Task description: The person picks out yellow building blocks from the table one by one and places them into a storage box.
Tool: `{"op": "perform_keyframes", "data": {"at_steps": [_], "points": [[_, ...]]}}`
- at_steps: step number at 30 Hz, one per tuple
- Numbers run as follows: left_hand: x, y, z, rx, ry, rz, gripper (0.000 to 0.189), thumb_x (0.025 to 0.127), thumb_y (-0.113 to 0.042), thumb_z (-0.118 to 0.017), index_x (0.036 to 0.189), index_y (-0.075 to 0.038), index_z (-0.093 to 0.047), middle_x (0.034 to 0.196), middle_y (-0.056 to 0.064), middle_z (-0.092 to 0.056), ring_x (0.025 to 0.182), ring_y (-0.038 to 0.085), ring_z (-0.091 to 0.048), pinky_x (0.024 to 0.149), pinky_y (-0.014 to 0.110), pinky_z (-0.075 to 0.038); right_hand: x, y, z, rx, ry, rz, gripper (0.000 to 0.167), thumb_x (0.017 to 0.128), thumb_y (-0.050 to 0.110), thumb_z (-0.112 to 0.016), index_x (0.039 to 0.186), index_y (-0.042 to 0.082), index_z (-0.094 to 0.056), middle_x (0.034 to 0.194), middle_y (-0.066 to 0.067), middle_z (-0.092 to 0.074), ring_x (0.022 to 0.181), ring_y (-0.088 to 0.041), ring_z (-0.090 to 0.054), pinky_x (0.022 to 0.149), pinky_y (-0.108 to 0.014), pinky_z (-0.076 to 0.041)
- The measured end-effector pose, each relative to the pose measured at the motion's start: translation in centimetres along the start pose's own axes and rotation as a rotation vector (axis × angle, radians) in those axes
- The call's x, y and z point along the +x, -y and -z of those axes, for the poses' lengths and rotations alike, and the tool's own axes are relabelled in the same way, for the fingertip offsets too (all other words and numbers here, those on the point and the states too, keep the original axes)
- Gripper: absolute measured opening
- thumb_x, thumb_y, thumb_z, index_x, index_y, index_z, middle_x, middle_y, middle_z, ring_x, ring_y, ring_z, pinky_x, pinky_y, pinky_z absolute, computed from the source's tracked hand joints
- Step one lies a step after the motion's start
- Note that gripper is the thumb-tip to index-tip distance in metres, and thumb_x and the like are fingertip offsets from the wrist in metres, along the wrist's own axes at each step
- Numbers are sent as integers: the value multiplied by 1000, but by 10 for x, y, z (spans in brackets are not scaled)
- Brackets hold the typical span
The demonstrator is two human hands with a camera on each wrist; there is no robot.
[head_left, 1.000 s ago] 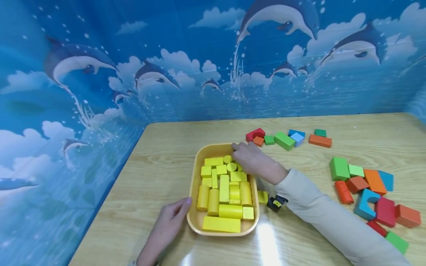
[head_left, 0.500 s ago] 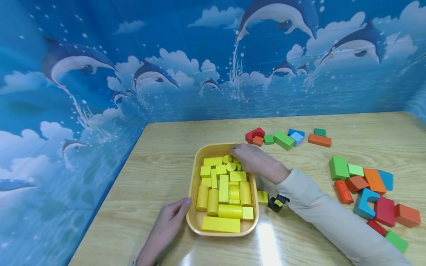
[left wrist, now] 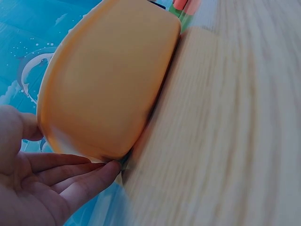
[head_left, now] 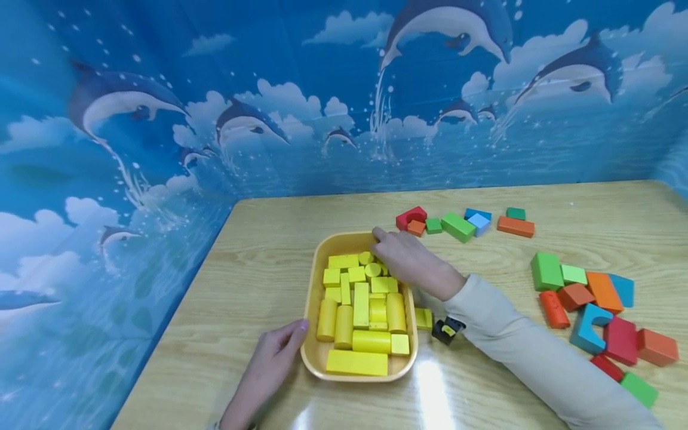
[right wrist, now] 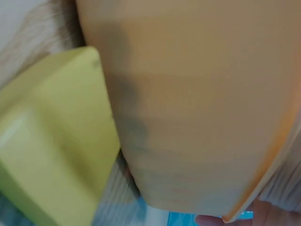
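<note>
An orange plastic tray (head_left: 318, 298) stands on the table, filled with yellow wooden blocks such as cylinders and bars (head_left: 358, 362). My left hand (head_left: 273, 358) holds its near left side. In the left wrist view the thumb is at the rim and the fingers (left wrist: 89, 188) reach to the lower edge of the tray wall (left wrist: 108, 80). My right hand (head_left: 405, 257) grips the far right corner, covering the rim and some blocks there. Only part of that hand shows at the bottom of the right wrist view. A yellow block (right wrist: 56, 136) lies outside, close against the tray's right wall (right wrist: 197, 113).
Red, green, blue and orange blocks (head_left: 458, 227) lie behind the tray to the right. A larger group with a blue arch (head_left: 588, 337) is spread at the right. A black wrist camera (head_left: 447, 329) sits at my right cuff. A dolphin-printed curtain (head_left: 301, 131) borders the wooden table (head_left: 258, 257).
My right fingers shift slightly at the far right corner of the tray, one finger now showing above the rim. The left hand, tray and blocks stay in place.
</note>
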State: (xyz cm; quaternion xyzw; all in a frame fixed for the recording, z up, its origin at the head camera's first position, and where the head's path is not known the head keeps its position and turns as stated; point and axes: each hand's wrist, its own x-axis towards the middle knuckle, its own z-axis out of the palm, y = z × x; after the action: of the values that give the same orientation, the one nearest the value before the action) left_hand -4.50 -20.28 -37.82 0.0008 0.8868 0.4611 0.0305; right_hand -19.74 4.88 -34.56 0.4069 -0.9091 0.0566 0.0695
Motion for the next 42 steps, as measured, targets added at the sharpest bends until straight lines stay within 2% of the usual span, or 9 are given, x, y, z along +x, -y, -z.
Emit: {"op": "perform_keyframes", "data": {"at_steps": [6,12,19,26,30,33,36,39,42], "points": [[0,-1,0,-5,2,5,44,102,-33,-47,124,2,-61,128,21,-59,123,36,-53,103,51,-44,1,2,-1,-15,4,-27,17,90,-8,-60,99,3,-69,93,-11,-56,60,-15,-45,46,-19,-37],[0,-2,0,-3,8,18,46,102,-36,-47,125,2,-60,129,21,-59,123,36,-53,104,51,-43,1,4,-5,-51,3,-57,27,83,-15,-62,103,2,-66,95,-13,-56,59,-15,-46,46,-19,-39],[-1,-1,0,-20,11,33,47,102,-37,-47,125,2,-60,129,20,-59,124,36,-52,104,51,-43,1,4,-6,23,3,-95,25,82,-17,-61,101,0,-65,87,-12,-55,60,-15,-46,47,-18,-41],[0,-1,1,-18,9,23,45,102,-36,-47,124,-1,-62,129,19,-59,124,35,-53,103,51,-43,1,3,-7,36,-32,-68,27,84,-14,-61,107,1,-66,96,-15,-56,64,-17,-52,53,-21,-48],[1,0,1,-5,1,-2,42,102,-34,-47,123,-1,-63,128,20,-60,123,35,-54,103,51,-44,0,2,-7,49,-49,-47,24,87,-13,-60,105,2,-67,92,-13,-61,68,-19,-57,58,-24,-52],[1,0,1,-2,0,-11,42,102,-34,-47,122,-1,-63,127,20,-60,122,35,-54,102,51,-45,0,3,-6,46,-53,-40,23,88,-12,-59,103,3,-68,84,-11,-64,61,-16,-54,53,-23,-48],[1,0,1,-5,-1,1,42,102,-35,-47,122,-1,-63,127,19,-61,122,35,-55,102,51,-44,0,3,-5,44,-51,-56,29,84,-16,-58,103,3,-69,70,-6,-59,52,-12,-44,46,-19,-38],[1,0,1,-8,3,17,45,102,-37,-46,123,-1,-62,128,20,-60,123,35,-54,103,51,-44,1,2,-5,32,-83,-87,32,78,-20,-55,96,3,-69,57,-1,-48,47,-11,-35,41,-19,-27],[1,1,1,-6,7,11,46,102,-38,-46,124,0,-62,128,20,-60,122,36,-54,103,51,-44,1,-1,-7,13,-136,-96,32,73,-22,-51,83,4,-67,53,0,-39,46,-11,-29,39,-19,-22]]}}
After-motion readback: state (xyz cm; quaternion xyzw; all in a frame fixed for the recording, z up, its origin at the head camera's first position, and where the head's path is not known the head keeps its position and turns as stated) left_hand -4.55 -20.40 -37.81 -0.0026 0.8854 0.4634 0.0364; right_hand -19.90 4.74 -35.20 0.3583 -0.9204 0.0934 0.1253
